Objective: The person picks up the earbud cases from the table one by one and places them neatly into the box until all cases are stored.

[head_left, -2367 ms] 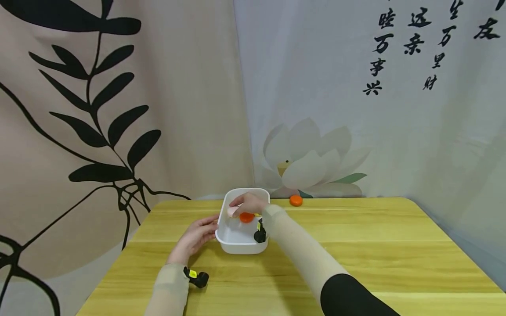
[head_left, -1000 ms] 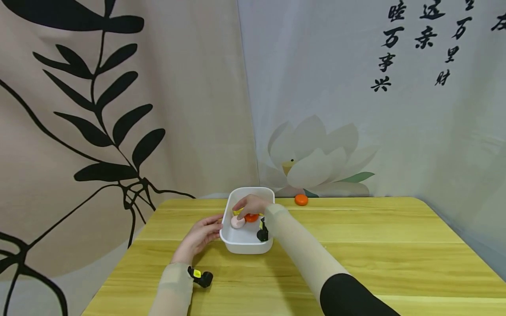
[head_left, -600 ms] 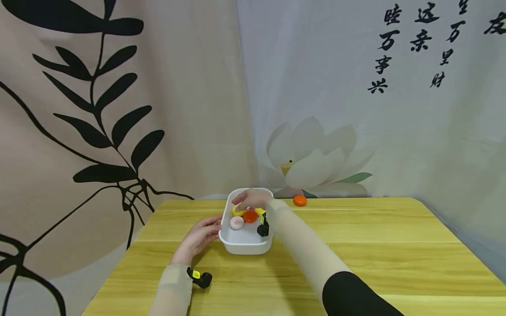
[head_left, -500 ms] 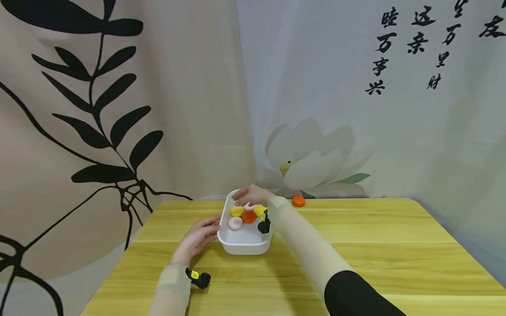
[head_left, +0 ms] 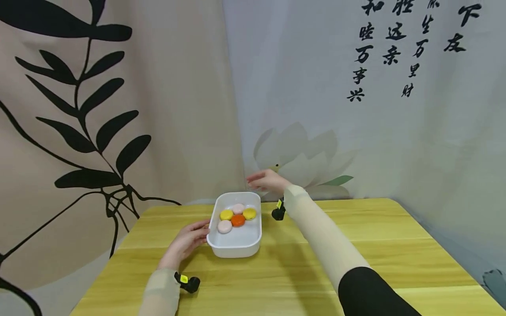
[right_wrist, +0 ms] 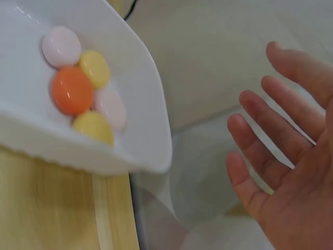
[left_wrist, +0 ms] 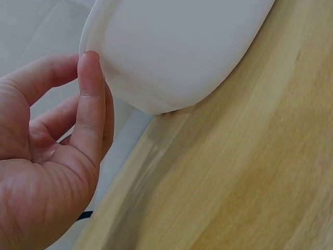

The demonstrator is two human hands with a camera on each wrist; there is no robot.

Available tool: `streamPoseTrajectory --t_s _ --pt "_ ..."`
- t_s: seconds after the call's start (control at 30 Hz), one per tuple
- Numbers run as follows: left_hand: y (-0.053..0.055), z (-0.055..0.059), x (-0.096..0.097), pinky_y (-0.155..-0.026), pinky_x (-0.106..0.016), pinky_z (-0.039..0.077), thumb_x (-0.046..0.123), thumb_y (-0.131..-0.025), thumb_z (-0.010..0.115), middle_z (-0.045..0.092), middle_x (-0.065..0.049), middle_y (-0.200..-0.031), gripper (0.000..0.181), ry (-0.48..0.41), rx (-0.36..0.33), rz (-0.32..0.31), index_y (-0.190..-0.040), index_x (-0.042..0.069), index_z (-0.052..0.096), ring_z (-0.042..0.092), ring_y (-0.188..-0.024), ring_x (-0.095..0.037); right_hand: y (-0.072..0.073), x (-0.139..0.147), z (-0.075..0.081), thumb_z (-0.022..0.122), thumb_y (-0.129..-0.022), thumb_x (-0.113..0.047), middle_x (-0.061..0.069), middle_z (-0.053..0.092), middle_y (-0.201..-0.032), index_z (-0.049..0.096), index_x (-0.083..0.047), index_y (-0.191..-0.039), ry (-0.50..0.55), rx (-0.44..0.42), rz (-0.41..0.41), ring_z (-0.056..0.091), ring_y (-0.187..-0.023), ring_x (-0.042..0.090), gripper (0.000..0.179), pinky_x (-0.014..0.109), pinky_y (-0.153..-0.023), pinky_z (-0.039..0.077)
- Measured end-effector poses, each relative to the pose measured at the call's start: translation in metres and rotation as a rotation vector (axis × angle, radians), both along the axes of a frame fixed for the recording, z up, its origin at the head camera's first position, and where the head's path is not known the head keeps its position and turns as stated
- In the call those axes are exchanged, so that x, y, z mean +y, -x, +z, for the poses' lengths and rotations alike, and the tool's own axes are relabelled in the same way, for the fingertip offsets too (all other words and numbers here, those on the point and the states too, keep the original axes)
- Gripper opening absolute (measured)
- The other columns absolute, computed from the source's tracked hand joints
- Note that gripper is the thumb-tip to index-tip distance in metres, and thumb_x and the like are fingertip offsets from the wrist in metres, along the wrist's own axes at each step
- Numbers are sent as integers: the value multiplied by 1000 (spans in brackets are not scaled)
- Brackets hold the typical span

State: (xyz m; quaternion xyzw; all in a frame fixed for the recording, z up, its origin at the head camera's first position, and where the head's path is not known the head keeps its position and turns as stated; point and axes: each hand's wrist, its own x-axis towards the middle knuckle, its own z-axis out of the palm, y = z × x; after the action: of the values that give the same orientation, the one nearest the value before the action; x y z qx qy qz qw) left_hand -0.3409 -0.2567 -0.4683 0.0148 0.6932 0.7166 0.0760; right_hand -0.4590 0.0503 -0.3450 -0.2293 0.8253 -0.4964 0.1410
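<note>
My left hand is at the left side of a white rectangular tub, fingertips touching its outer wall near the rim. In the left wrist view, the left hand shows its fingers loosely bent against the white wall. Inside the tub lie glossy round pieces: two yellow pieces, two pale pink pieces and one orange piece, clustered together. My right hand hovers beyond the tub's back right corner, holding nothing. Spread, relaxed fingers of the right hand appear in the right wrist view, apart from the tub.
The tub stands towards the far edge of a wooden table. Behind hangs a curtain with printed leaves, a flower and writing. The orange piece seen earlier on the table's far edge is not visible, its spot covered by the right arm.
My right hand has let go of a pale pink piece in the tub, then risen out and moved right, past the back edge. The left hand stays at the tub's side.
</note>
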Motion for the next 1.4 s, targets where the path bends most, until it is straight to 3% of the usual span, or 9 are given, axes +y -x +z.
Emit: streamPoseTrajectory --t_s 0.4,0.63,0.77,1.07,1.4 --pt "-3 3 2 -72 -22 53 4 -96 57 54 -24 -126 52 3 -2 6 -144 -8 38 59 -80 -13 -1 71 -10 66 -93 -26 14 52 -139 51 -2 -139 89 36 -65 51 -124 27 54 51 -104 39" --pt "-2 2 1 -73 -23 54 5 -96 59 62 -16 -114 55 -11 -9 -3 -144 -8 37 61 -81 -12 -4 102 -28 66 -94 -29 13 47 -144 45 -3 -144 170 35 -153 45 -130 30 59 53 -105 37" --pt "-2 2 0 -74 -23 54 6 -96 59 62 -16 -115 55 -10 -4 -12 -144 -8 37 61 -82 -13 -5 115 -40 68 -92 -29 14 44 -146 44 -4 -145 221 34 -195 42 -131 32 63 55 -106 35" --pt "-4 2 -2 -73 -23 54 5 -96 59 60 -15 -118 56 -34 -20 -25 -146 -6 36 62 -82 -13 -10 127 -75 71 -89 -37 14 34 -153 39 -9 -149 228 28 -307 36 -135 34 74 55 -108 31" --pt "-4 0 -4 -76 -24 54 8 -97 59 56 -20 -126 58 -29 -1 -43 -147 -5 34 63 -85 -13 -15 122 -102 72 -89 -28 14 22 -158 32 -11 -152 288 43 -404 22 -140 42 77 55 -111 24"
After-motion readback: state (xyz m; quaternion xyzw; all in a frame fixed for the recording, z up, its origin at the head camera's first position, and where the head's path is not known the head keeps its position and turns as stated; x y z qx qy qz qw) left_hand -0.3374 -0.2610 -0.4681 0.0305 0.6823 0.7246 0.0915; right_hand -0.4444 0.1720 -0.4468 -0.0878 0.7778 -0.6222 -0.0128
